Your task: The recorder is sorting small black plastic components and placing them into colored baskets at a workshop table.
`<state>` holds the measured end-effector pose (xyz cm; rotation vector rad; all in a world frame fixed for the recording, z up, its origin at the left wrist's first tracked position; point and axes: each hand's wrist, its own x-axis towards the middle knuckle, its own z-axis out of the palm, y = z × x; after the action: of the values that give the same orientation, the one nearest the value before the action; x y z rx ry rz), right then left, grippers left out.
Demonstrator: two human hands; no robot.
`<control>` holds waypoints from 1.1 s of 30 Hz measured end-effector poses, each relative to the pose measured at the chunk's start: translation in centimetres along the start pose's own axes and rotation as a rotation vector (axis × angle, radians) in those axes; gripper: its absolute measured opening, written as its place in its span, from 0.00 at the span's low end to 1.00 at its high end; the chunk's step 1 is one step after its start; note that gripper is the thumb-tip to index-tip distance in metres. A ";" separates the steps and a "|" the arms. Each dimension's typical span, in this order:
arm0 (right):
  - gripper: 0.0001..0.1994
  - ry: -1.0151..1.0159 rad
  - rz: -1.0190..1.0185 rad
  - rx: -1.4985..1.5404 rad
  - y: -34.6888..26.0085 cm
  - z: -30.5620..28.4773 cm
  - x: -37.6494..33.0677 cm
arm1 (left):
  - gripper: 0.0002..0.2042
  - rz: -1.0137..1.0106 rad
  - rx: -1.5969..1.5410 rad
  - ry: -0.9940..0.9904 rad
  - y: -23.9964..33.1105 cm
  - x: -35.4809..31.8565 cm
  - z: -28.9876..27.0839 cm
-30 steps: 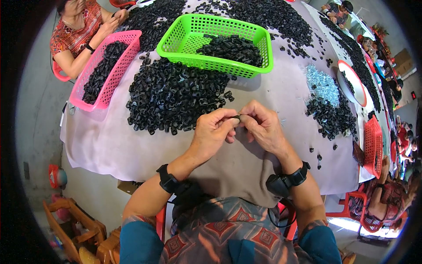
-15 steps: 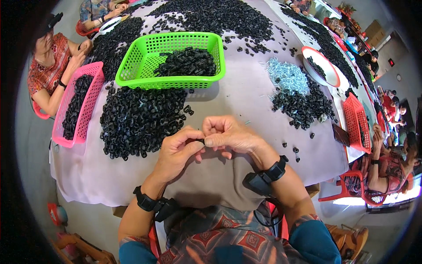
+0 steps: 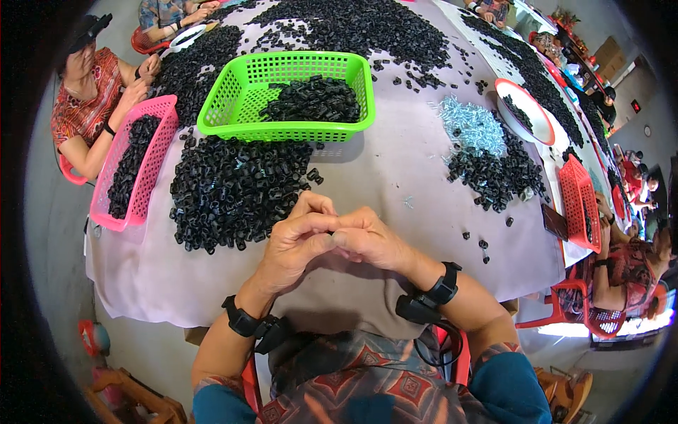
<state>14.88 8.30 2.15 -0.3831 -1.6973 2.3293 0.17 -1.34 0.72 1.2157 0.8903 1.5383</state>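
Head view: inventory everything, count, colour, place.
Black parts: uncountable, black, heaps and containers
Clear pieces: many, bluish, mostly right
Green basket: 1, green, upper middle
Pink basket: 1, pink, left
Red basket: 1, red, right
Bowl: 1, white, red rim, upper right
Dish: 1, white, upper left
Near tablecloth: 1, pale, centre
Chairs: several, red, floor
Co-workers: several, mixed clothing, around tables
Wrist straps: 2, black, forearms
Left hand, right hand: 1 each, bare, centre, pinching a half-hidden dark piece

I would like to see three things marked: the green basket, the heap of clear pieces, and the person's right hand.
Green basket [image 3: 282, 128], head view: front rim.
Heap of clear pieces [image 3: 472, 129], head view: middle of the heap.
Right hand [image 3: 376, 240], head view: middle of the hand, behind the thumb.
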 end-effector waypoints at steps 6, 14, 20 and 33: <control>0.15 0.048 -0.029 0.277 0.9 1.4 0.0 | 0.06 0.060 0.090 0.005 -0.3 0.1 0.0; 0.21 -0.095 0.119 0.645 2.0 1.1 0.9 | 0.06 -0.032 -0.065 0.095 -0.3 0.0 0.3; 0.19 0.040 0.051 0.376 1.6 0.1 1.0 | 0.06 0.033 0.023 0.107 -0.4 0.4 0.1; 0.16 -0.057 0.114 0.733 2.1 1.0 1.2 | 0.07 -0.017 -0.016 0.116 -0.8 0.3 0.3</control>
<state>13.38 7.17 0.41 -0.2679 -0.7449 2.8427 0.59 -0.87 0.12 1.1145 0.9596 1.6124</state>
